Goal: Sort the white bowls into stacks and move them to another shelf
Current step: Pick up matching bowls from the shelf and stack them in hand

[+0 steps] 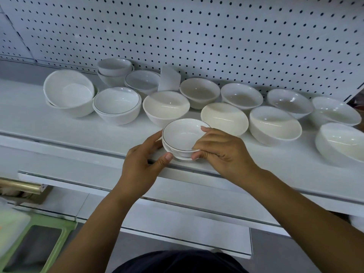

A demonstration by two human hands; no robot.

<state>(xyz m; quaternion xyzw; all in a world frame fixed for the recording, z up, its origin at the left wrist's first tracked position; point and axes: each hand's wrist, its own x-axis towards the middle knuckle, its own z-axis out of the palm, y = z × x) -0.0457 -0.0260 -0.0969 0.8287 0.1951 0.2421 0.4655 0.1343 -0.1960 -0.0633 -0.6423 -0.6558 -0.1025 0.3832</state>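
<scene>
A small stack of white bowls with a thin dark rim line (181, 137) sits at the front edge of the white shelf (78, 131). My left hand (143, 158) holds its left side, thumb against the base. My right hand (218, 147) grips its right side, fingers over the rim and thumb underneath. Behind it several white and cream bowls stand on the shelf: a rim-lined stack (117, 105), a large stack at the left (69, 92), a cream bowl (166, 107) and another cream bowl (224, 118).
A white pegboard (197, 36) backs the shelf. More bowls run to the right, as far as a large one (340, 144) at the edge. A white card (169, 79) leans on the pegboard. Lower shelves (177, 213) and a green crate (39, 247) lie below.
</scene>
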